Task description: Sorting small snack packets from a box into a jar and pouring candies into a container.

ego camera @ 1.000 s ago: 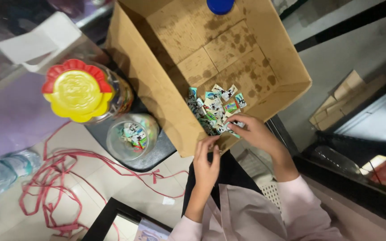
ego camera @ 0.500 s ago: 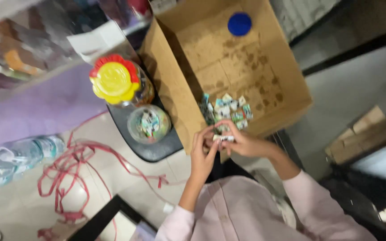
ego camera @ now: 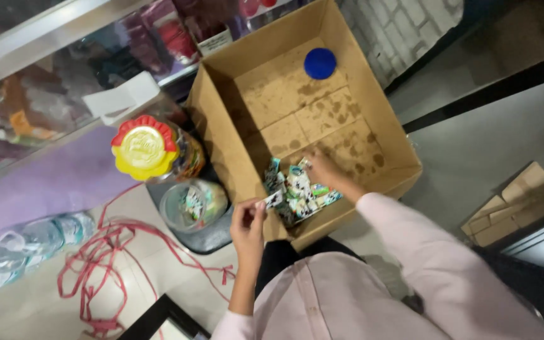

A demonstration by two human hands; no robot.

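Note:
A stained cardboard box stands open in front of me. Several small wrapped candies lie heaped in its near corner. My right hand reaches into the box and rests on the heap, fingers on the sweets. My left hand is outside the box's near left wall and pinches one small wrapped candy between thumb and fingers. An open clear jar with a few candies in it sits just left of that hand.
A clear jar with a red and yellow lid stands behind the open jar on a dark tray. A blue lid lies in the box's far end. Red string and plastic bottles lie left.
My hands, together at the box's near corner before, have parted: the right went into the box onto the heap, the left drew out with one candy. The view shifted.

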